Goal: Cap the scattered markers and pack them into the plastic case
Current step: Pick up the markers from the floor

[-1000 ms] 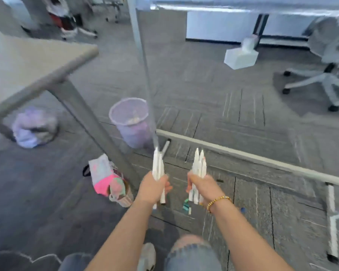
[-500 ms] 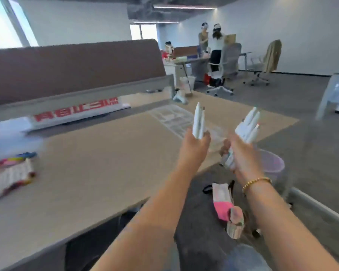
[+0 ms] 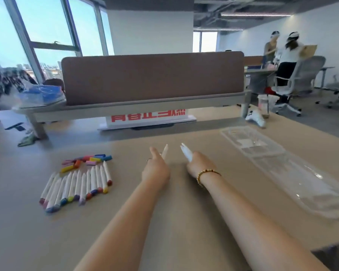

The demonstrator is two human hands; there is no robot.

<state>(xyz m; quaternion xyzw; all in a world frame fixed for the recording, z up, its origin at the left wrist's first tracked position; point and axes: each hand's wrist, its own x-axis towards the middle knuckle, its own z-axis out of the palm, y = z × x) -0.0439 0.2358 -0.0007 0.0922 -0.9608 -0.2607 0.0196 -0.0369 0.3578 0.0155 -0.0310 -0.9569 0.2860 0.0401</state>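
Both hands grip white markers at frame centre.
Left hand point(image 3: 155, 170) holds one marker point(image 3: 165, 151); right hand point(image 3: 199, 165) clutches a white bundle point(image 3: 186, 153); clear plastic case point(image 3: 282, 165) lies right.

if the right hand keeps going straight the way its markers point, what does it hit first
Probably bare table. The right hand aims its markers forward and slightly left, toward the white sign under the divider, passing left of the plastic case. Depth is unclear.

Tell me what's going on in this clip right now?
A person at a desk is gathering markers. The left hand grips one white marker; the right hand grips a small bunch. A row of markers and loose coloured caps lie to the left. The clear plastic case sits open on the right.
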